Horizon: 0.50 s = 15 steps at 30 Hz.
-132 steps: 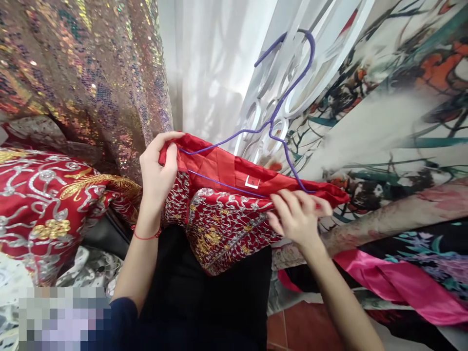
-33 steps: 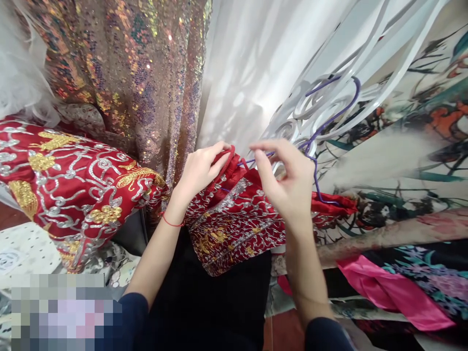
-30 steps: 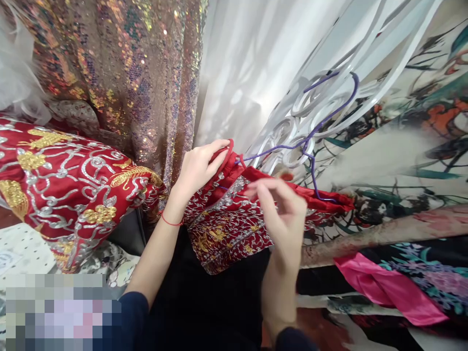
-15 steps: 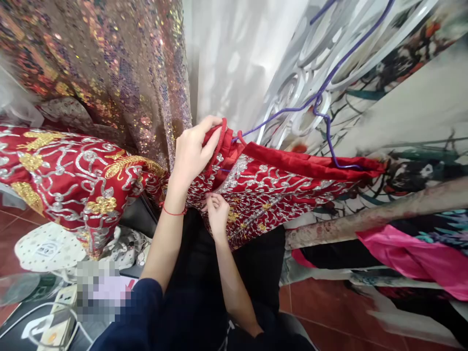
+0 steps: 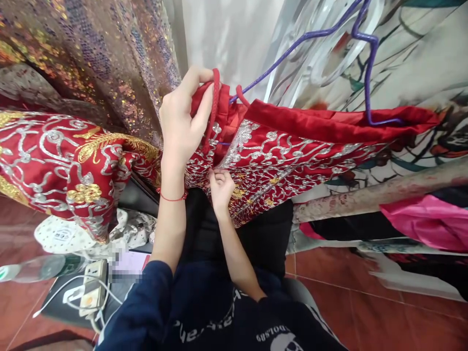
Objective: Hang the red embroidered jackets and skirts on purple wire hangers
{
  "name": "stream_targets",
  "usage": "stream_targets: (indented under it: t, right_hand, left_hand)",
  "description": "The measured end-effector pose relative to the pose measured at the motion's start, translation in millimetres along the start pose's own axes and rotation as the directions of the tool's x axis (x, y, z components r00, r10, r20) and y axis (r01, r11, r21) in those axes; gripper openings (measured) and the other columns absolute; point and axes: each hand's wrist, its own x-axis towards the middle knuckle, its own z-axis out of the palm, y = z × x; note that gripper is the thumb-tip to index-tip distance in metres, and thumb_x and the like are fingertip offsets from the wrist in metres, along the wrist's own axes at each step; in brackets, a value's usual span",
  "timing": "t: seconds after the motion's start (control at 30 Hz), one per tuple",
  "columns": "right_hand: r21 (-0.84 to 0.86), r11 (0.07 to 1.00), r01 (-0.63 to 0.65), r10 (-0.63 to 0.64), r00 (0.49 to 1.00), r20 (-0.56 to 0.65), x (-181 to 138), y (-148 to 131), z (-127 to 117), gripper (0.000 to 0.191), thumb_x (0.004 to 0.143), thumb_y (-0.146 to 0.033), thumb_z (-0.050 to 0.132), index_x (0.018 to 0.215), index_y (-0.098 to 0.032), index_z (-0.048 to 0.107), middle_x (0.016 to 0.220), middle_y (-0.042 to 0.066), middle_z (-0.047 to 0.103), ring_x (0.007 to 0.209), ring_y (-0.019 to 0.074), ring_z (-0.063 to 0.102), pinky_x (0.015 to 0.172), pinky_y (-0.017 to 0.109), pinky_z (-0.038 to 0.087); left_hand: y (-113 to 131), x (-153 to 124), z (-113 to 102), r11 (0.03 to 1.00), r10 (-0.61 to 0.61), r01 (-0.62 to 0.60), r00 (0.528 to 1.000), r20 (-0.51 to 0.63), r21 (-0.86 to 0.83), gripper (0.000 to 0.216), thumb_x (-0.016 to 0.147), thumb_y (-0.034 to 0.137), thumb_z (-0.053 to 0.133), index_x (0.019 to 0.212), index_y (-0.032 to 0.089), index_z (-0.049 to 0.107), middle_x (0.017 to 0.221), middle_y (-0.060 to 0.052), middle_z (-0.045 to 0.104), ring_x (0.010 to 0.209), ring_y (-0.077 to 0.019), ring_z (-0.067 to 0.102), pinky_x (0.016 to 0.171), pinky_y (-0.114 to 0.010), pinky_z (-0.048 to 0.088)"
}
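A red garment with silver and gold embroidery hangs on a purple wire hanger before me. My left hand is raised and closed on the garment's upper left corner, next to a red cord loop. Lower down, my right hand pinches the embroidered fabric near the side seam, its fingers curled tight. A red thread bracelet circles my left wrist. The hanger's hook runs out of the top of the view.
Another red embroidered garment lies bunched at the left. A sequined fabric and a white curtain hang behind. Floral printed cloth and pink satin lie at the right. A power strip with cables sits on the tiled floor.
My right hand left the garment's top edge, dropped down and now pinches the embroidered fabric below my left hand. My left hand kept its hold and lifted the corner higher.
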Motion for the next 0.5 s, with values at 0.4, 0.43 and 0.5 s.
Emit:
stream_targets:
  t: [0.4,0.43,0.5]
  right_hand:
    - [0.141,0.989,-0.044,0.030,0.995,0.099,6.9,7.1,2.8,0.015,0.082,-0.035,0.057,0.081,-0.022,0.049,0.057,-0.007,0.063,0.040,0.0099,0.057,0.040,0.020,0.043]
    - [0.139,0.989,-0.053,0.034,0.990,0.140,7.4,6.8,0.1,0.014,0.083,-0.035,0.055,0.082,-0.023,0.049,0.055,-0.008,0.062,0.036,0.0090,0.054,0.039,0.019,0.041]
    - [0.137,0.988,-0.069,0.039,0.976,0.214,9.1,5.8,-5.9,0.013,0.085,-0.034,0.054,0.083,-0.022,0.049,0.052,-0.009,0.061,0.034,0.0079,0.052,0.039,0.019,0.040]
  left_hand:
    - [-5.3,-0.2,4.2,0.981,0.009,-0.025,0.997,-0.082,-0.194,0.047,0.099,0.063,0.042,0.111,0.024,0.065,0.099,-0.005,0.062,0.107,-0.0240,0.067,0.098,-0.039,0.051]
    - [-6.7,1.3,4.0,0.973,-0.011,-0.008,0.997,-0.079,-0.233,0.046,0.097,0.063,0.045,0.111,0.024,0.065,0.101,-0.005,0.063,0.110,-0.0249,0.066,0.099,-0.040,0.051]
    - [-10.1,4.4,3.0,0.958,-0.032,0.010,0.997,-0.072,-0.286,0.045,0.095,0.063,0.051,0.114,0.025,0.064,0.109,-0.005,0.063,0.115,-0.0264,0.064,0.103,-0.041,0.050]
